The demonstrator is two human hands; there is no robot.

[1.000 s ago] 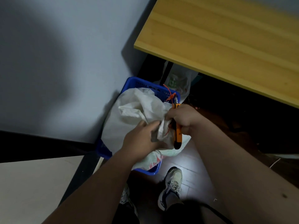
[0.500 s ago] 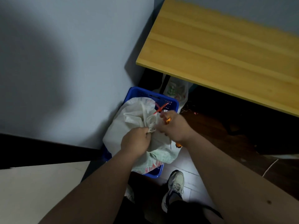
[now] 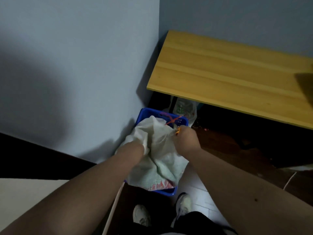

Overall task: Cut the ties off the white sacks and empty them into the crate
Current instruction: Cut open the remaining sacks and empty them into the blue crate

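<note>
A crumpled white sack (image 3: 159,160) with red print at its near end lies over a blue crate (image 3: 147,113) on the floor in the wall corner. My left hand (image 3: 138,148) is buried in the sack's folds and grips the cloth. My right hand (image 3: 187,139) grips the sack's right edge together with an orange-handled cutter (image 3: 177,131), of which only a small part shows. A thin red tie (image 3: 171,119) sticks out above the sack, over the crate's far rim.
A yellow wooden table (image 3: 228,77) stands to the right, its edge above the crate. A clear plastic bag (image 3: 183,108) sits under it. My two shoes (image 3: 183,203) stand on the dark floor just before the crate. A pale surface (image 3: 33,197) lies at the lower left.
Both hands have moved apart, spreading the sack's mouth. The left hand has sunk deeper into the cloth. The cutter is now mostly hidden in the right fist, and the view has tilted up.
</note>
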